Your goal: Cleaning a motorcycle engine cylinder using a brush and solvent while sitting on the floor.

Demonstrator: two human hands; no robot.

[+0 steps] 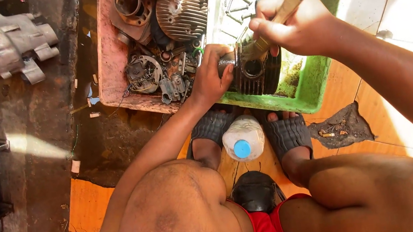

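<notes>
While a dark finned engine cylinder point(252, 72) rests over the near rim of a green tub point(317, 78), the left hand point(209, 73) grips its end and the right hand point(292, 26) closes around a wooden-handled brush point(284, 10) touching it; a pink tray point(110, 59) of engine parts sits alongside, a plastic bottle point(243, 137) between sandalled feet.

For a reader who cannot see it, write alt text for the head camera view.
Seen from above, a crouching person's left hand steadies a dark finned engine cylinder over a green tub while the right hand scrubs it with a brush. A pink tray of greasy engine parts sits alongside, a plastic bottle between the feet.
</notes>
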